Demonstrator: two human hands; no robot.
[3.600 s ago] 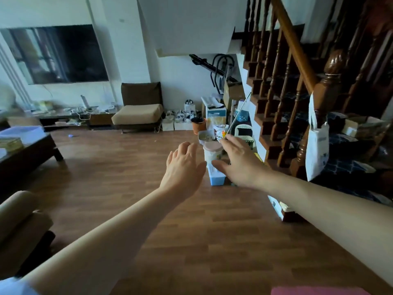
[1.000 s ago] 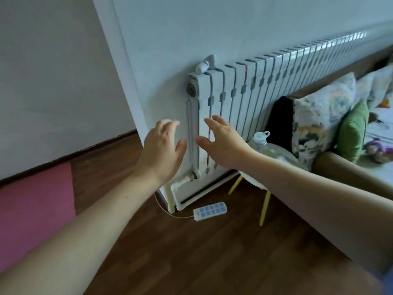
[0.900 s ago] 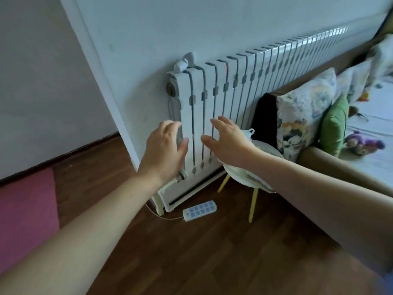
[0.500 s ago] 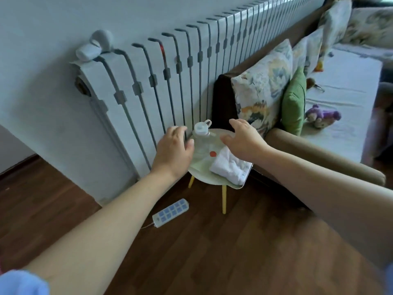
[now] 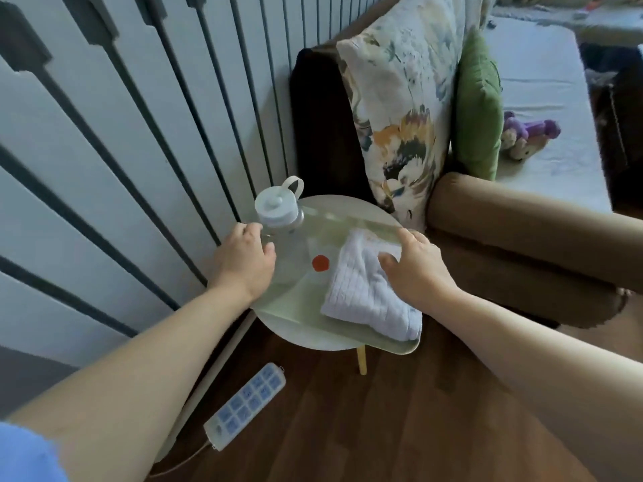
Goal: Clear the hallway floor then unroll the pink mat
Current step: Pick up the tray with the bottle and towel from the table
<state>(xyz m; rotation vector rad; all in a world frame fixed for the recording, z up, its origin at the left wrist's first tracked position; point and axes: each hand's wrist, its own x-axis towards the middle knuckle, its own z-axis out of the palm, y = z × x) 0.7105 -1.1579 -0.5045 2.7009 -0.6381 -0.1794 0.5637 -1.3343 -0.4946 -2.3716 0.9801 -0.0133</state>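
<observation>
The pink mat is out of view. A small round table (image 5: 306,337) with yellow legs stands between the radiator and the sofa arm. On it stand a large clear water bottle (image 5: 315,238) with a white cap and a red dot, and a folded white towel (image 5: 362,300) on a pale green tray (image 5: 400,347). My left hand (image 5: 243,264) rests against the bottle's left shoulder just below the cap, fingers bent over the curve. My right hand (image 5: 415,269) lies over the towel, thumb on the cloth and fingertips at the bottle's right edge.
A white radiator (image 5: 114,127) runs along the wall on the left. A white power strip (image 5: 245,405) with its cord lies on the wooden floor (image 5: 382,429) in front of the table. The brown sofa arm (image 5: 522,220), a floral pillow (image 5: 400,109) and a green cushion (image 5: 478,109) stand to the right.
The view has swung from the stairs and hallway to the radiator and closed in on the small table. Both hands have come down onto the bottle and towel; the pink mat has left the view.
</observation>
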